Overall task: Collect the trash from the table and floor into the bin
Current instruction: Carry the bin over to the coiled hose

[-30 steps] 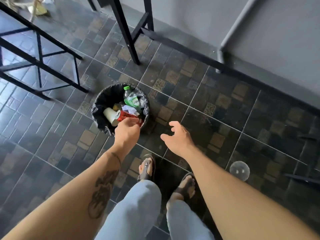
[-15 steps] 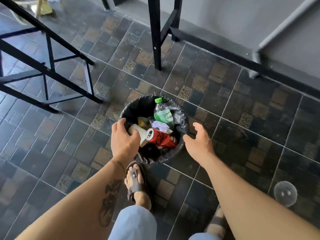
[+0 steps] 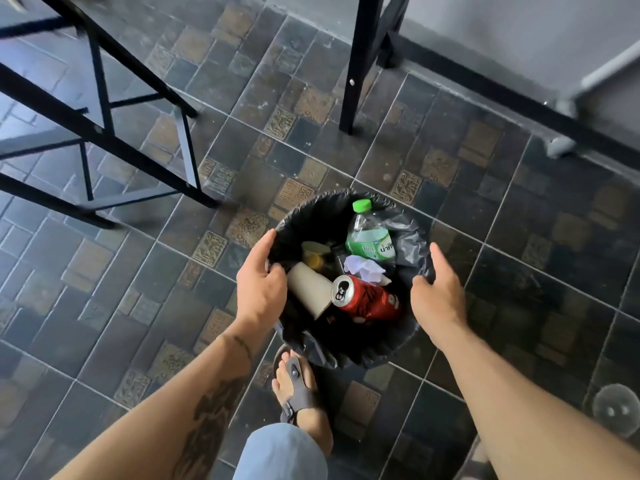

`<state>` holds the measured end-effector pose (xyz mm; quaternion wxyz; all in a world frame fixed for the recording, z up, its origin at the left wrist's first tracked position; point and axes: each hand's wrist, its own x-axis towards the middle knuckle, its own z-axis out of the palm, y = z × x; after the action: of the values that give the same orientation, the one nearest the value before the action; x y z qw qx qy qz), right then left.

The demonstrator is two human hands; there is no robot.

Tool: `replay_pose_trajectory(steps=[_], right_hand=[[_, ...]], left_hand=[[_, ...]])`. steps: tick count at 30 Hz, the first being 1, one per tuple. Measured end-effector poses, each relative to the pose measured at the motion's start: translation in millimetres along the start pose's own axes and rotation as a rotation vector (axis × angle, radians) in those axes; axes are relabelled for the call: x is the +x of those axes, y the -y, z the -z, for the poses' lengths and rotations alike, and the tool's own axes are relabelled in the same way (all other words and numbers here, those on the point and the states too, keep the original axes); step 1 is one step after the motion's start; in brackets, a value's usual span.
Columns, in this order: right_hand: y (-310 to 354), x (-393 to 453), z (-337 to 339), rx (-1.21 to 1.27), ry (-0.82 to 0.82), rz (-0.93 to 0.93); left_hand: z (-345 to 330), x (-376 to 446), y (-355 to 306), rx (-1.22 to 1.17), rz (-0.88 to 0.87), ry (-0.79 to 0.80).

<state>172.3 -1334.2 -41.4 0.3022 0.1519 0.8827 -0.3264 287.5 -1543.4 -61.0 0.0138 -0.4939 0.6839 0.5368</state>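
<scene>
The bin [image 3: 346, 344], lined with a black bag, is flanked by both hands. Its left rim is grasped by the left grip [image 3: 260, 285], thumb curled over the edge; the right grip [image 3: 437, 293] is held released just beside the right rim, contact not discernible. Inside the bin a can [image 3: 367, 298] is laid with its opened top toward the left grip, a cup [image 3: 310, 287] beside it, a bottle [image 3: 370, 233] with cap pointing away, and paper [image 3: 365, 268] between. The bin is set on the tiled floor [image 3: 138, 271], near black legs [image 3: 356, 64] and a grey wall [image 3: 502, 29]
</scene>
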Motion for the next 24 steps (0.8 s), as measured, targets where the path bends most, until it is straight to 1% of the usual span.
replay_pose_trajectory(steps=[4,5,9,10,12,16,18,21,24], right_hand=[[40,-34,30,-0.038,0.016,0.044],[52,-44,39,-0.049,0.016,0.062],[100,-91,69,-0.064,0.015,0.151],[111,-104,76,-0.063,0.021,0.177],[134,-130,92,-0.066,0.034,0.240],[178,-193,131,-0.096,0.060,0.403],[198,-231,153,-0.105,0.034,0.487],[226,-293,179,-0.070,-0.016,0.670],[258,-353,188,0.021,-0.062,0.835]], left_hand=[[53,-18,-32,-0.076,-0.068,-0.016],[68,-24,-43,-0.135,-0.072,-0.024],[115,-59,-102,-0.504,-0.069,-0.084],[128,-69,-115,-0.560,-0.066,-0.087],[154,-89,-135,-0.657,-0.059,-0.046],[219,-142,-169,-0.771,-0.056,0.024],[252,-174,-192,-0.842,-0.061,0.060],[305,-222,-219,-0.929,-0.132,0.067],[357,-272,-235,-0.938,-0.200,0.028]])
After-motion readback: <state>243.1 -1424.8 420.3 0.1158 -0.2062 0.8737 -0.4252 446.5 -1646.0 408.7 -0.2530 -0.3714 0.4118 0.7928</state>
